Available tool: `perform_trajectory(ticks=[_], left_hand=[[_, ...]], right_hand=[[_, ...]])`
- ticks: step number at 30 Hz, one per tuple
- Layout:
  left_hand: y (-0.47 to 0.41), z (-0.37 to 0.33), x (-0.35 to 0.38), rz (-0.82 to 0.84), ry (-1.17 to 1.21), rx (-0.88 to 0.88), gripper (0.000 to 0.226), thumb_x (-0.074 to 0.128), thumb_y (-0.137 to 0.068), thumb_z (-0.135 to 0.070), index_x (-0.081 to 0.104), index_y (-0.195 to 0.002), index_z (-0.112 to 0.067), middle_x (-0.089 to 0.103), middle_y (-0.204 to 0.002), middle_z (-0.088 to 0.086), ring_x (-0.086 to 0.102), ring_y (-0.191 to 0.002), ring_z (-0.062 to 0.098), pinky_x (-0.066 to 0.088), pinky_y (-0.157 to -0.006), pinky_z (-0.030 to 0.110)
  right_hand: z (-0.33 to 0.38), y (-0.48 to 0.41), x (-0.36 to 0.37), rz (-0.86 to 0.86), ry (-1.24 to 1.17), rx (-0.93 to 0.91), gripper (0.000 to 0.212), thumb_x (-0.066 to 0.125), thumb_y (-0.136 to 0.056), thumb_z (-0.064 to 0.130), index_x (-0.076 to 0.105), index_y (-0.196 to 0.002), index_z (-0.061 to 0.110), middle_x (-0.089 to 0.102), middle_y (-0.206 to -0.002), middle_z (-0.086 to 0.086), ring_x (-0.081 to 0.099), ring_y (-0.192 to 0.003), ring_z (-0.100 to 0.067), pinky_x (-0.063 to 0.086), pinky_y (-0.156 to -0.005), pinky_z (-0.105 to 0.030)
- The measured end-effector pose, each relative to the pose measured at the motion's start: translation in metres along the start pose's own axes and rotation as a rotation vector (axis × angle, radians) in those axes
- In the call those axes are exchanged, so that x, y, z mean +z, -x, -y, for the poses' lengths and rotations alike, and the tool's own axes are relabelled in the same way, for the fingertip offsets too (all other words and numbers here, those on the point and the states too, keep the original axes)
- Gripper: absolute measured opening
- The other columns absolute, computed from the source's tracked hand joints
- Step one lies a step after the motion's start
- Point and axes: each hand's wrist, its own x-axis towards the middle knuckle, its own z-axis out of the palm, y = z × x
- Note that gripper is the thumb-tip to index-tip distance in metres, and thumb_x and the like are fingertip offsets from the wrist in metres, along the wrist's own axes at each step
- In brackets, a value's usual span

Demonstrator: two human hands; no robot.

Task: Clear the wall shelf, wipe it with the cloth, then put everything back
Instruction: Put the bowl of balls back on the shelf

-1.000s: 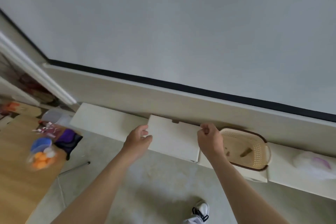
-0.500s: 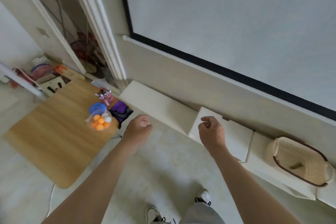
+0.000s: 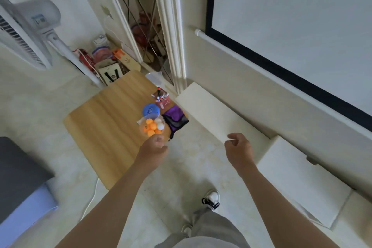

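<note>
At the table's (image 3: 104, 127) right edge, left hand (image 3: 155, 145) is hovering at the ping-pong tub (image 3: 152, 126), grip unclear; right hand (image 3: 238, 147) empty; wall shelf (image 3: 211, 110) seemingly awaiting restocking.

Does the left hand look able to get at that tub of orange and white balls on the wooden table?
Probably yes. The left hand is at the near edge of the tub; nothing lies between them. The blue lid and purple cloth sit beyond and beside it.

Wooden table (image 3: 104, 127): ball tub (image 3: 153, 127), blue lid (image 3: 151, 109), purple cloth (image 3: 175, 120).
</note>
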Motion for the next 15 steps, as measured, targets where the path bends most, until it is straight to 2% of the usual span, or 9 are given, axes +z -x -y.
perform_trajectory(ticks=[4,9,13,15], left_hand=[[-0.034,0.005,-0.022,-0.053,-0.049,-0.069,0.046,0.064,-0.089,-0.024,0.054,-0.133,-0.020,0.060,-0.123,0.000,0.058,-0.110,0.016,0.049,-0.083,0.032],[-0.081,0.011,-0.034,-0.045,-0.055,-0.134,0.046,0.064,-0.088,-0.026,0.052,-0.132,-0.021,0.060,-0.123,0.001,0.059,-0.101,0.014,0.047,-0.070,0.029],[-0.128,0.018,-0.041,-0.024,-0.088,-0.146,0.044,0.064,-0.090,-0.025,0.052,-0.131,-0.020,0.060,-0.122,0.000,0.059,-0.102,0.017,0.047,-0.073,0.031],[-0.157,0.024,-0.048,-0.003,-0.146,-0.137,0.043,0.063,-0.090,-0.024,0.052,-0.131,-0.018,0.061,-0.122,0.001,0.059,-0.100,0.018,0.045,-0.073,0.031]], right_hand=[[0.019,-0.025,0.036,0.142,0.011,0.044,0.025,0.053,-0.090,0.013,0.062,-0.112,0.021,0.058,-0.072,0.003,0.056,-0.065,-0.015,0.044,-0.057,-0.026],[0.026,-0.043,0.080,0.248,0.012,0.148,0.026,0.053,-0.091,0.014,0.060,-0.115,0.022,0.058,-0.075,0.004,0.056,-0.064,-0.012,0.041,-0.053,-0.022],[0.028,-0.063,0.122,0.280,0.014,0.244,0.028,0.053,-0.090,0.014,0.059,-0.116,0.022,0.060,-0.083,0.002,0.058,-0.066,-0.012,0.041,-0.047,-0.018],[0.032,-0.074,0.146,0.277,0.020,0.282,0.029,0.053,-0.089,0.015,0.059,-0.116,0.023,0.061,-0.086,0.002,0.059,-0.068,-0.013,0.041,-0.049,-0.019]])
